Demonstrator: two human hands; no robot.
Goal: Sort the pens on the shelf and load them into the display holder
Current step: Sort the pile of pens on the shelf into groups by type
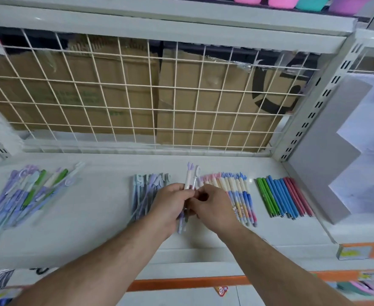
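- Pens [190,181], a few with pale barrels and lilac tops, stand nearly upright just above the middle of the white shelf [93,219].
- Left hand [170,205] wraps its curled fingers round their lower barrels; the tips poke out below the palm.
- Right hand [215,209] meets them from the other side, its fingertips pinching the same barrels.
- Behind the left hand lies a grey-lilac group [145,191], partly hidden.
- Behind the right hand a pastel row [239,193] lies side by side, pink and blue tops pointing back.
- Further right a solid-colour row [284,197] runs green, blue, then pink.
- Far left sprawls a loose pile [24,192], blurred.
- At the shelf's right end stands the grey stepped display holder [327,151].
- A wire grid [137,96] backs the shelf, with cardboard boxes [88,89] behind it.
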